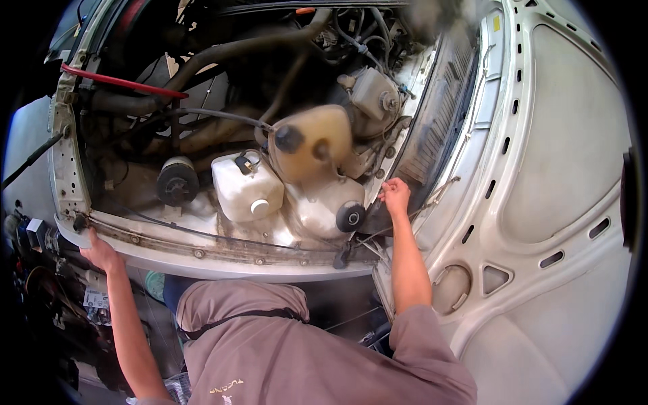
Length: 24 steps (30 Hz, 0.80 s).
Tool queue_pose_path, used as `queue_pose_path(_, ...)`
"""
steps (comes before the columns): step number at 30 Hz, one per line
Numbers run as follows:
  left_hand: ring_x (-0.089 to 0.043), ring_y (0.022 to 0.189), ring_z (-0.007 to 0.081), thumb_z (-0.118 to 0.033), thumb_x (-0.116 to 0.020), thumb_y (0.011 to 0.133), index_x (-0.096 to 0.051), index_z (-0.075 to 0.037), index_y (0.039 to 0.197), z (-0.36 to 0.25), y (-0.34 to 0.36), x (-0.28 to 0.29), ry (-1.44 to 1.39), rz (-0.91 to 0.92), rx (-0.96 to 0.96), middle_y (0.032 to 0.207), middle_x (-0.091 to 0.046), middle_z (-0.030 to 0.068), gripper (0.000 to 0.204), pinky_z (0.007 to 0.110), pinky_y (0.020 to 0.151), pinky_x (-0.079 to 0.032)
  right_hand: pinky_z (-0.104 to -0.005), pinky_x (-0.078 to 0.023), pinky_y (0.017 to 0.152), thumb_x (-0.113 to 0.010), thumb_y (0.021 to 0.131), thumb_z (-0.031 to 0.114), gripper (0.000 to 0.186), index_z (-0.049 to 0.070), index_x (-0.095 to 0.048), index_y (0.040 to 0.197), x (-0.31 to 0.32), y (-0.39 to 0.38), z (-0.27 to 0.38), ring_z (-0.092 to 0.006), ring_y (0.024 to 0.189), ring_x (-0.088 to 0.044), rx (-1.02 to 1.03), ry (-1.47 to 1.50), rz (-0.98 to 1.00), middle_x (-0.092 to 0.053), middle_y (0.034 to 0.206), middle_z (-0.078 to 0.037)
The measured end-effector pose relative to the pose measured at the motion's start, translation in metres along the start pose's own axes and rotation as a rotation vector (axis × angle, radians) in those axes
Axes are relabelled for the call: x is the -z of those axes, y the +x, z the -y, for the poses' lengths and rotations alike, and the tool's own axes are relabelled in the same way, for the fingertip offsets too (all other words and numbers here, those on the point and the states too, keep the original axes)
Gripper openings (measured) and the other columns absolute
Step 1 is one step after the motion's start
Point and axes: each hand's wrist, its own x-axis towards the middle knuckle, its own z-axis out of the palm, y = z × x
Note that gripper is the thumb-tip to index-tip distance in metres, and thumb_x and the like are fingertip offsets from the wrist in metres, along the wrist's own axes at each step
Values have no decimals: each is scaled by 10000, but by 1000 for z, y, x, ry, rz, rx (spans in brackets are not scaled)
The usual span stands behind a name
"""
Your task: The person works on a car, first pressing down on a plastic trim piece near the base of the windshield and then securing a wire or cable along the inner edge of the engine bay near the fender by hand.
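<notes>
In the open engine bay, my right hand (396, 196) is raised beside the base of the windscreen cowl (426, 158). Its fingers are curled and pressed together; whatever lies between them, if anything, is too small to make out. My left hand (101, 253) rests at the front corner of the white fender (223, 270), just below a small black rubber stop (80, 221). Most of its fingers are hidden. Left of my right hand stands a strut tower (317, 206) with a round black cap (350, 217). A yellowed tank (317, 145) and a white washer bottle (246, 185) sit beyond the fender.
The raised bonnet (567, 135) fills the right side. A red rod (125, 81) crosses the bay at the upper left, above hoses and a black round canister (177, 182). A brake fluid reservoir (373, 93) stands farther back. Assorted parts lie on the floor at left.
</notes>
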Motion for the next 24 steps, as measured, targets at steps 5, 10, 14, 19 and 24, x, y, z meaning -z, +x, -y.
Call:
queue_pose_path(5,-611,1111,325,-250,-691,880,-472,83,1313,-8,-3,-3,31,-40,50,1297,-586,213,589,401,976,-480,-283,-493,439,-657,879,-10,72,-37,-604,839,-6,-1,1,-157,512,-656,57,-18,-103,-651,651,-100)
queue_pose_path(10,-609,1110,361,-279,-704,878,-453,85,1295,-12,-9,-4,-34,26,23,1286,-574,244,608,424,969,-494,-286,-491,444,-671,873,1,75,-34,-613,841,-4,-2,0,-153,516,-657,39,2,-101,-661,658,-100)
queue_pose_path(14,-620,1077,325,-240,-709,870,-420,98,1304,-7,0,-2,153,-51,30,1292,-558,243,622,417,925,-522,-285,-509,482,-684,881,46,97,-38,-644,857,-9,-13,-1,-150,538,-664,58,-6,-187,-681,683,-103)
queue_pose_path(19,-588,1148,381,-300,-694,883,-445,97,1289,-2,0,-3,48,-73,122,1336,-520,284,620,443,992,-479,-300,-532,559,-699,878,78,128,-47,-679,892,-17,-29,1,-157,579,-681,46,-16,-284,-705,712,-114)
queue_pose_path(24,-609,1123,382,-276,-684,896,-439,89,1314,-19,-9,-10,43,-55,110,1297,-561,288,606,451,978,-485,-326,-526,564,-759,844,162,219,-38,-689,900,-3,2,18,-178,565,-676,170,-213,-328,-706,701,-140)
